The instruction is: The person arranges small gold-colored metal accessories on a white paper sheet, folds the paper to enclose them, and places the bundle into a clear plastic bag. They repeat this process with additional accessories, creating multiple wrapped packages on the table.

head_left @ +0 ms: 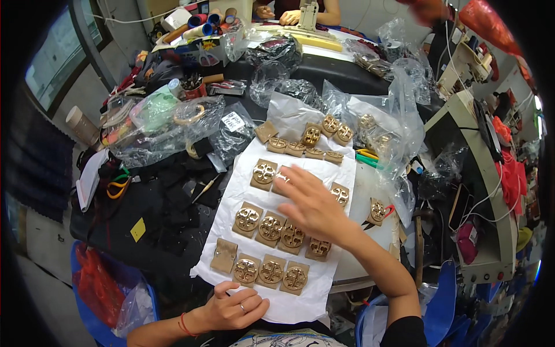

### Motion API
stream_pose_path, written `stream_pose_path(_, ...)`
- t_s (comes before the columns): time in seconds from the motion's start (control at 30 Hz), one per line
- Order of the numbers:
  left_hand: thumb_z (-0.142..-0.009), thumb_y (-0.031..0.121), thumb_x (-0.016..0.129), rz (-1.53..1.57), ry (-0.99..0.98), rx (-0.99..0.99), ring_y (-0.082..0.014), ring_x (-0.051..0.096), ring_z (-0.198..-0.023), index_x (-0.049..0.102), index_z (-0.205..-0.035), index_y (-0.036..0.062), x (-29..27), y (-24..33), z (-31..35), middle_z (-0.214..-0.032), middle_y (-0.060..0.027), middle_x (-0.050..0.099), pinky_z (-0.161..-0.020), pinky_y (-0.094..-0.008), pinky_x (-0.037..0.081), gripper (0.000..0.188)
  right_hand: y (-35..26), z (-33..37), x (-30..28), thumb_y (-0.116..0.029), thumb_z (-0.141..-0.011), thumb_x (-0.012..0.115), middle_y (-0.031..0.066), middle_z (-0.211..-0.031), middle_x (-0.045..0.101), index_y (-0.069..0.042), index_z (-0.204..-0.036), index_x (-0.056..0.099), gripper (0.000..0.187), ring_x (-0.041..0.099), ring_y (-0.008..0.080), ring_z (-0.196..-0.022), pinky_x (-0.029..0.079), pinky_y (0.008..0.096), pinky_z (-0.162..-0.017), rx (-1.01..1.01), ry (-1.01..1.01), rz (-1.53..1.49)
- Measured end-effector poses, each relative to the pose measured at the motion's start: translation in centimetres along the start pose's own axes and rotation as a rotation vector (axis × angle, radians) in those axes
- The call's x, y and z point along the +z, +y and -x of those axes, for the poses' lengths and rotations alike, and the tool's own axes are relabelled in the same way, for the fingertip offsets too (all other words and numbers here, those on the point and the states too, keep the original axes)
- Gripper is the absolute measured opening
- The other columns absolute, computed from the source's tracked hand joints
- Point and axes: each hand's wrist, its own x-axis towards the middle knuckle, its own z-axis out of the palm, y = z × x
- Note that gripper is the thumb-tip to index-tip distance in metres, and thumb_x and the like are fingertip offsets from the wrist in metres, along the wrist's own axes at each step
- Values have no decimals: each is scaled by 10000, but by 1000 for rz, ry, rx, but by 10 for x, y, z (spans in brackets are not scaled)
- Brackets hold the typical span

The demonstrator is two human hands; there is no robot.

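Right hand point(315, 203) over glossy round medallions point(270, 272), tan squares point(224, 255), creased white paper point(300, 305)

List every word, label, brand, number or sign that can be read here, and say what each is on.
Wording is not copied out; markings by place:
White label on a clear plastic bag: dark characters, withheld.
Dark box below the rolls at the back: a yellow-and-white print, too small to make out.
Gold medallions: a raised symbol, no readable wording.
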Motion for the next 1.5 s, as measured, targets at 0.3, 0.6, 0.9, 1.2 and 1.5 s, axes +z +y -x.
stream_pose_path(0.3,-773,156,658,49,15,-7,-48,582,-806,659,-878,164,4,-1,1,-803,77,550,-905,-337,305,105,53,-11,-14,-289,-979,476,201,-1372,490,1,-1262,543,410,462,359,-1256,328,425,-1089,-43,74,344)
stream_pose_path(0.6,-773,158,657,68,-32,1,-55,585,-817,661,-886,157,1,-2,-1,-801,75,550,-910,-339,310,113,77,-49,24,-325,-945,509,163,-1095,612,-64,-1078,647,323,556,343,-1046,429,426,-896,-298,163,365)
stream_pose_path(0.9,-777,161,672,47,-100,0,-72,608,-853,692,-923,172,-5,-1,-4,-846,76,582,-912,-364,311,147,55,-67,54,-525,-970,382,179,-1077,604,38,-1020,651,626,563,336,-1041,417,417,-916,198,-63,43)
stream_pose_path(1.2,-770,144,679,47,-84,-9,-74,613,-851,694,-918,182,-4,1,-5,-838,84,582,-908,-357,317,153,45,-89,42,-677,-920,319,184,-1554,203,-202,-1430,430,706,136,489,-1408,90,642,-1108,567,-160,105)
stream_pose_path(1.5,-763,152,687,45,-106,-1,-81,609,-846,694,-922,179,-6,0,-6,-834,76,588,-909,-350,342,161,95,-81,16,-624,-952,294,237,-1529,238,-132,-1421,422,692,177,483,-1404,130,595,-1124,660,58,66)
